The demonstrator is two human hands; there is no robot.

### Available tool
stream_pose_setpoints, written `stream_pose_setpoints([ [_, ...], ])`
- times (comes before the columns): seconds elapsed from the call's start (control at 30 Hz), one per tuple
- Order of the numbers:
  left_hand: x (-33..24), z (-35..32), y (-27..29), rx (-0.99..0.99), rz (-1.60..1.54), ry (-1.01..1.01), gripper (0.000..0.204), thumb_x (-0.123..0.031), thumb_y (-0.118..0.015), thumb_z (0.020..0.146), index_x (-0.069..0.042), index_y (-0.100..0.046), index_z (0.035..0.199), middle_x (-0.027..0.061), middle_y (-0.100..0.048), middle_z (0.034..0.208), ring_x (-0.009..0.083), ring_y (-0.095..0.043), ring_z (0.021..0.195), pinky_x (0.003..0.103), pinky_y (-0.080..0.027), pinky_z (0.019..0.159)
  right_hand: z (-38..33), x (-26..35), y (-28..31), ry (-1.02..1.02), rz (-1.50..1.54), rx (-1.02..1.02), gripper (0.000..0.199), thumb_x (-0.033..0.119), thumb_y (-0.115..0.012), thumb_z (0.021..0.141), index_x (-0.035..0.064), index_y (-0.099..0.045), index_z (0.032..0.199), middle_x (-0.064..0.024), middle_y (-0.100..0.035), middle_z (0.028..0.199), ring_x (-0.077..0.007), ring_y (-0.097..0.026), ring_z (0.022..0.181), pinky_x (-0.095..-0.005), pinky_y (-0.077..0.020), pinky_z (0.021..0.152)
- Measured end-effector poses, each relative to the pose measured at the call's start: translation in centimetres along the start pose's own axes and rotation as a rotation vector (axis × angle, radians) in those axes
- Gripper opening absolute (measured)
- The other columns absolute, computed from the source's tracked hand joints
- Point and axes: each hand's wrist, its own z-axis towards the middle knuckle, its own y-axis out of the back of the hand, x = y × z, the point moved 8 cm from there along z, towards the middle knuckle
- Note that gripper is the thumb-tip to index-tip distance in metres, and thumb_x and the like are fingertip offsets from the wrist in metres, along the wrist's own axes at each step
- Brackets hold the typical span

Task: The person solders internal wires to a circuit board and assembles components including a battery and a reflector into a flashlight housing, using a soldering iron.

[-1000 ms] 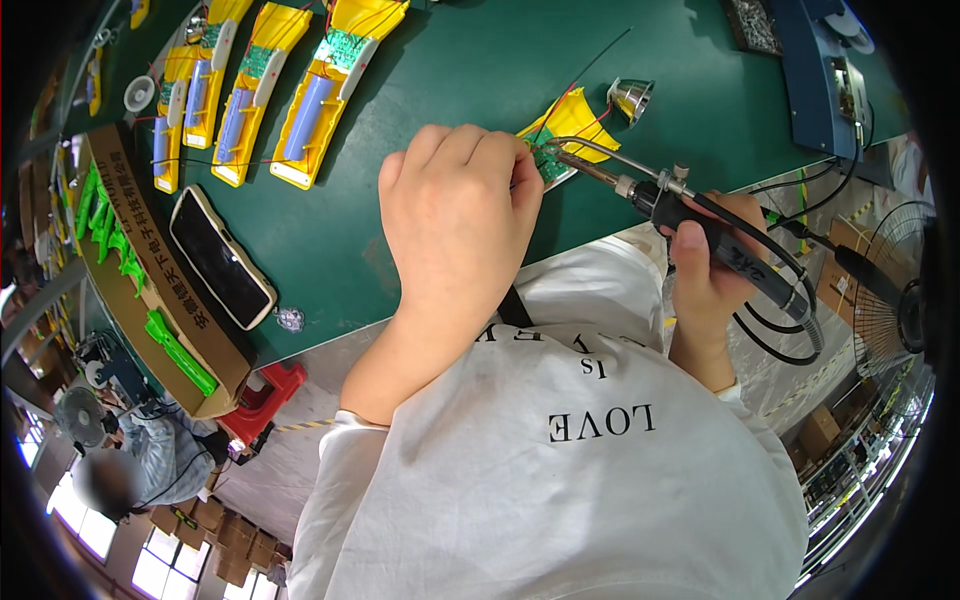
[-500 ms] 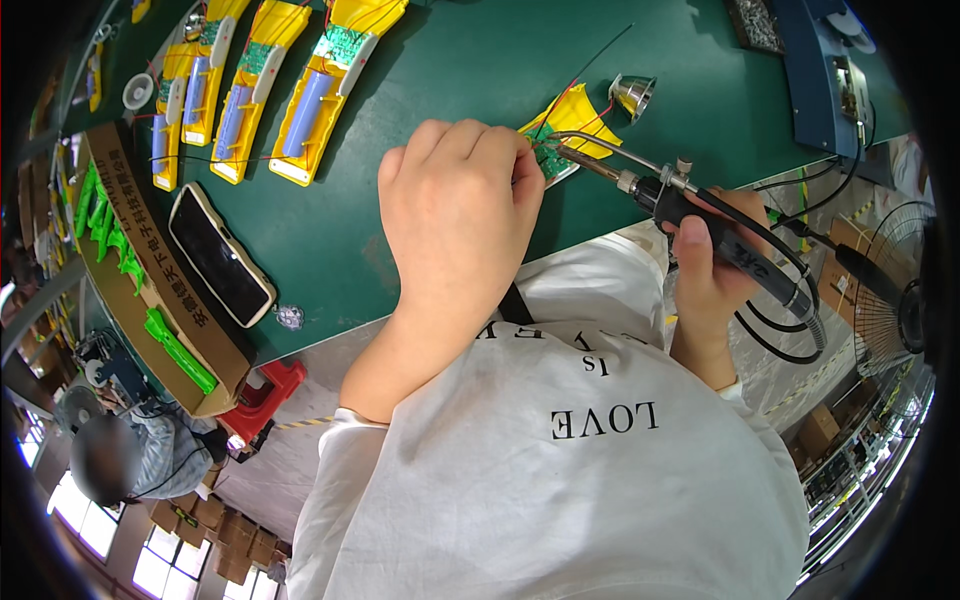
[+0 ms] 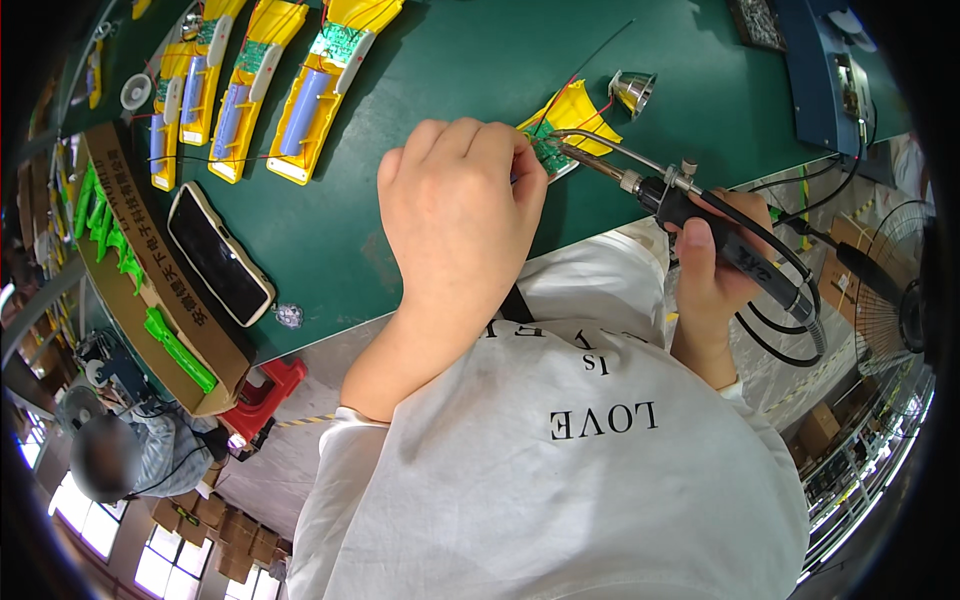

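Observation:
My right hand (image 3: 712,270) grips a black soldering iron (image 3: 735,245) that has a thin metal solder-feed tube clamped along it. Its tip points left, over a green circuit board (image 3: 549,153) in a yellow flashlight housing (image 3: 580,118). At the board's left side is my left hand (image 3: 458,200), closed with the fingers curled under. Whatever it pinches is hidden behind the knuckles, as is part of the housing. Thin red and black wires rise from the board. Beyond the housing lies a silver reflector cup (image 3: 633,92), joined to it by a red wire.
Several yellow housings (image 3: 308,120) with blue cells and boards lie at the far left of the green table (image 3: 440,60). A phone (image 3: 221,255) rests beside a cardboard box (image 3: 165,270) of green parts. A blue machine (image 3: 820,80) stands far right; a fan (image 3: 905,290) is beyond the table edge.
The soldering iron's tip has shifted very slightly to the right over the board. My left hand has stayed almost in place.

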Motion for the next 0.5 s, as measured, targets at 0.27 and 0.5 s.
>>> stream_pose_setpoints([
  [0.27,-0.04,-0.05,-0.12,-0.001,0.003,0.012,0.008,-0.008,-0.061,0.058,-0.007,-0.053,0.058,0.0022,-0.05,0.057,0.0191,-0.048,0.06,0.031,-0.032,0.054,0.07,0.17,-0.22,0.017,0.015,0.001,0.022,0.004,-0.061,0.071,-0.0021,-0.052,0.089,-0.0086,-0.053,0.089,-0.0133,-0.051,0.079,-0.0249,-0.0409,0.072],
  [0.5,-0.01,-0.03,-0.17,-0.001,0.015,0.024,0.007,-0.007,-0.061,0.059,-0.007,-0.054,0.058,0.0024,-0.051,0.058,0.0192,-0.048,0.06,0.031,-0.032,0.054,0.0,0.33,-0.32,0.044,-0.07,0.033,0.023,0.006,-0.062,0.07,-0.0026,-0.052,0.089,-0.0079,-0.054,0.086,-0.0121,-0.051,0.076,-0.0231,-0.0418,0.068],
])
